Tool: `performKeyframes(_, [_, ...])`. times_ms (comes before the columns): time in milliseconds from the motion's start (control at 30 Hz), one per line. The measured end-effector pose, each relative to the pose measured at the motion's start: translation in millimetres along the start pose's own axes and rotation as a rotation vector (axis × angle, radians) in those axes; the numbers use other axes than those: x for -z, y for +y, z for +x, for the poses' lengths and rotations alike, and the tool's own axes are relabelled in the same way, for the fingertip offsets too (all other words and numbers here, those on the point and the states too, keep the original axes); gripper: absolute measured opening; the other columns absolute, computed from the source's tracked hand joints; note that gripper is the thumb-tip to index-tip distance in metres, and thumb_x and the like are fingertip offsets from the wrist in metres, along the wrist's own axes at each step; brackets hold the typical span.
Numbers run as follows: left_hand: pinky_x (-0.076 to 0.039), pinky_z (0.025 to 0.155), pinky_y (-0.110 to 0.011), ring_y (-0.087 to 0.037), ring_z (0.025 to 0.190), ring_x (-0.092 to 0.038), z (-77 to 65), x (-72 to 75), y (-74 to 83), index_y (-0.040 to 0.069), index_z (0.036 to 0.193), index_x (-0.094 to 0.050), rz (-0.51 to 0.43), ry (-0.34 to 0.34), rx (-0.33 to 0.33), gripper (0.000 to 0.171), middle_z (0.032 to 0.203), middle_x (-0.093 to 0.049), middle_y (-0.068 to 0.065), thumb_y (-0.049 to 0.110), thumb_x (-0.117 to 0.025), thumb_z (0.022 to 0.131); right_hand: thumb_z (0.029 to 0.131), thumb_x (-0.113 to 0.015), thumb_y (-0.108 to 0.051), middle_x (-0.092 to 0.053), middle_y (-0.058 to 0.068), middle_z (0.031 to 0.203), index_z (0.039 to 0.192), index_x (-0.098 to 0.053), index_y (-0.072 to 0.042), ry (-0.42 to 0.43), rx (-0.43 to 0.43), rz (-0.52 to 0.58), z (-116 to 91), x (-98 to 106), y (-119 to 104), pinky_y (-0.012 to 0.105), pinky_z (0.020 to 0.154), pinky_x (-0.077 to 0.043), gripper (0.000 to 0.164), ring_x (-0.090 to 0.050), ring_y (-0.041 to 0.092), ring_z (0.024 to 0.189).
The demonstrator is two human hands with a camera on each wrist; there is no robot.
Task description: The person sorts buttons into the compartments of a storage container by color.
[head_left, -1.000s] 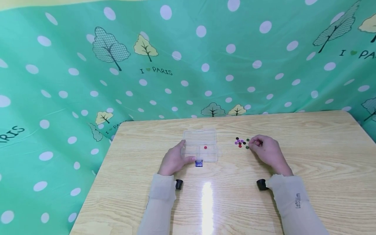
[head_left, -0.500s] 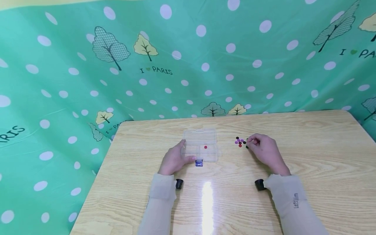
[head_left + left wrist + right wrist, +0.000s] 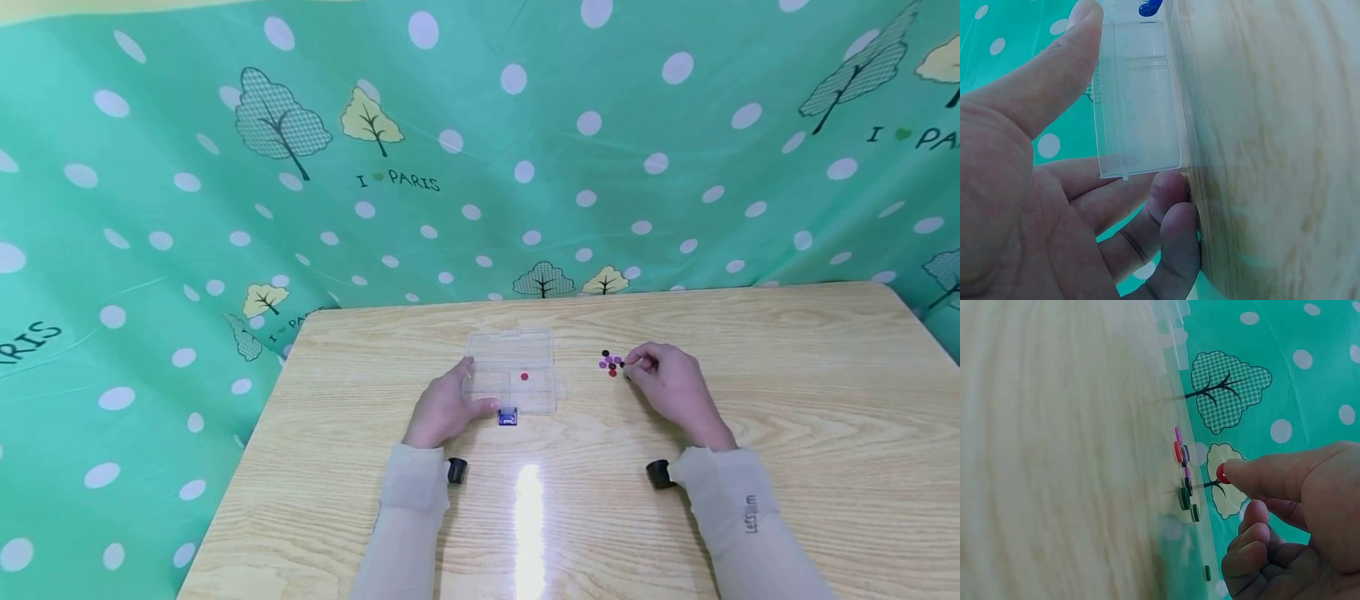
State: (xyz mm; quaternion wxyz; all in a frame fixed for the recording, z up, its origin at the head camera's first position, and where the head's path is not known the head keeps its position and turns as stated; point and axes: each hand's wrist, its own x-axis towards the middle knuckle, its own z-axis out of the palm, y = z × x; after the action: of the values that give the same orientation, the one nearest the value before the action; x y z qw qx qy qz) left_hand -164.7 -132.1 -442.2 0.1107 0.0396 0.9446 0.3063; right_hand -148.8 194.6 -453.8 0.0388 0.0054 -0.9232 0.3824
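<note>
A clear plastic box (image 3: pixel 534 400) with a raised divider lies open on the table, its lid (image 3: pixel 517 346) folded back. One red button (image 3: pixel 524 377) sits in its right compartment. My left hand (image 3: pixel 444 407) grips the box's left end, thumb at the front wall (image 3: pixel 1107 94) and fingers round the end. At the front wall is a small blue piece (image 3: pixel 507 417). My right hand (image 3: pixel 671 383) pinches a red button (image 3: pixel 1222 474) by thumb and finger, close over a cluster of loose buttons (image 3: pixel 609 361) in black, purple, red and green.
The wooden table (image 3: pixel 585 517) runs back to a green dotted curtain (image 3: pixel 480 167). A lone green button (image 3: pixel 1207 573) lies apart from the cluster, nearer my right hand. Black wrist cameras (image 3: pixel 660 473) sit at both cuffs.
My right hand has moved slightly left, over the right side of the button cluster, covering the green buttons there in the head view. The left hand and box have stayed put.
</note>
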Motion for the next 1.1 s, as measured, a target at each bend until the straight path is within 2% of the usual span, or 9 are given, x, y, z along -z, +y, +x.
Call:
performKeyframes(767, [-0.040,0.112,-0.052,-0.039,0.138,-0.044,1.7,-2.3,-2.1,0.005,0.156,-0.035,-0.006,-0.011,0.012,0.097,0.152,-0.045,-0.018,0.040,-0.083,0.081,0.098,-0.065,-0.012,-0.057,0.008,0.084,0.100,-0.071,-0.004,-0.012,-0.009,-0.006,-2,-8,-11,0.033,0.062,-0.040,0.010,-0.048,0.022,0.072])
performKeyframes(1100, [-0.042,0.109,-0.052,-0.040,0.136,-0.047,1.2,-0.4,-2.9,0.003,0.155,-0.035,0.009,-0.003,-0.010,0.096,0.150,-0.047,-0.020,0.040,-0.083,0.081,0.099,-0.064,-0.012,-0.056,0.007,0.082,0.103,-0.072,-0.003,-0.017,0.019,-0.002,0,-12,-16,0.033,0.062,-0.040,0.013,-0.047,0.021,0.071])
